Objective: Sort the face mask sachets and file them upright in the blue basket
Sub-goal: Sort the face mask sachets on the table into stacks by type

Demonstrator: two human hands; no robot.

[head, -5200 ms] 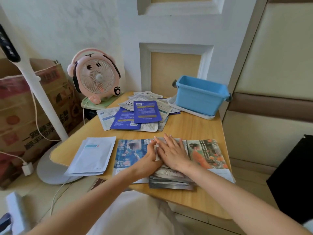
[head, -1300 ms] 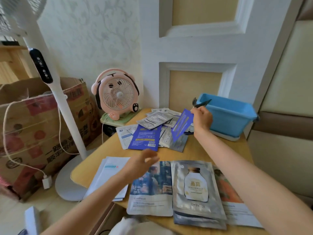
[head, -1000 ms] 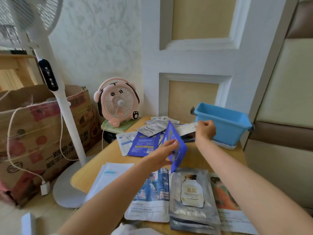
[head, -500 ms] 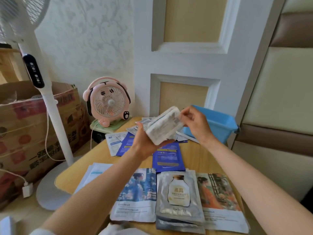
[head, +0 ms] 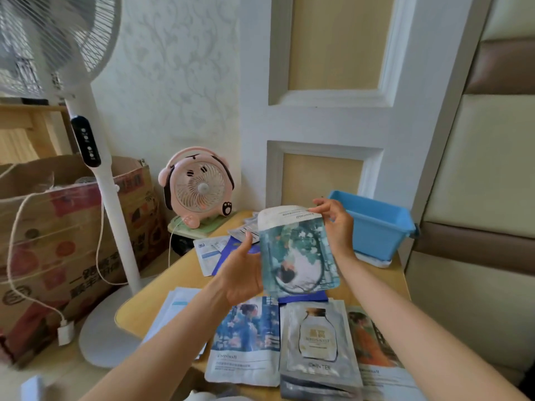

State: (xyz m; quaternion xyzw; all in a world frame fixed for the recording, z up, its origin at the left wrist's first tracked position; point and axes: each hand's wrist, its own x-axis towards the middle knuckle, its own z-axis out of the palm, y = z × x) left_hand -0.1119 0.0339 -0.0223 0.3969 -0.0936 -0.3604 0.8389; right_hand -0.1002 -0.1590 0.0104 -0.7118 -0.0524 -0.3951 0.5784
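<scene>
Head view: both forearms reach over a wooden desk (head: 376, 285), holding one sachet up between them.
Left grip (head: 241, 273): closed on the left edge of the teal sachet (head: 298, 256), thumb on its printed face, fingers behind it.
Right grip (head: 337, 227): pinching the same sachet at its upper right corner.
Teal sachet: held clear of the desk between the two grips, printed face towards the camera, upside down with its white lettered band on top.
Blue basket (head: 376, 227): just beyond and to the right of the right grip, standing on a white tray at the far corner of the desk.
Below the grips: a row of sachets lying flat at the near edge, namely a blue portrait sachet (head: 249, 340), a stack topped by a silver bottle sachet (head: 318, 340) and an orange portrait sachet (head: 373, 342).
Under the teal sachet: the edge of a dark blue sachet (head: 304, 298).
Lower left of the left grip: white sachets (head: 176, 308).
Beyond the left grip: a loose pile of sachets (head: 220, 247), then a pink fan (head: 199, 189).
Far left of the left grip: a white standing fan (head: 95, 169) and a cardboard box (head: 43, 241).
</scene>
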